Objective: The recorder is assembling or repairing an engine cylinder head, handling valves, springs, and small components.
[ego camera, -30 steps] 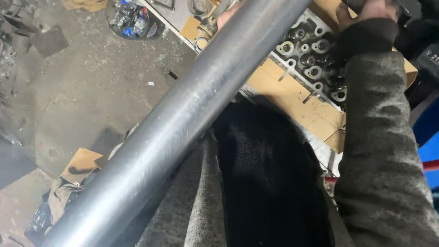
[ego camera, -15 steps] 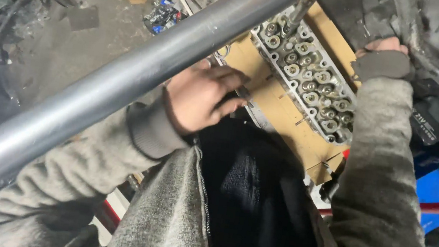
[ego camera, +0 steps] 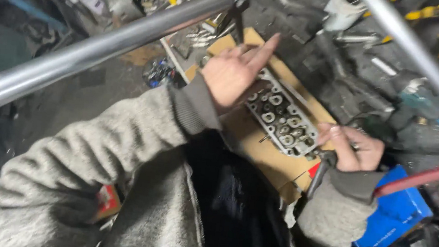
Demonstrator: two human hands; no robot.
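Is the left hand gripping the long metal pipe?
No, the left hand is open with fingers spread above the cylinder head, apart from the pipe.

- A blue box (ego camera: 394,212), rectangular, stands near right.
- A small red package (ego camera: 108,200) lies near left, partly hidden by the sleeve.

Both hands out front, grey sleeves

Left hand (ego camera: 232,75) raised, fingers spread, index extended; right hand (ego camera: 351,149) curled, seemingly gripping something, though blur hides its fingertips.
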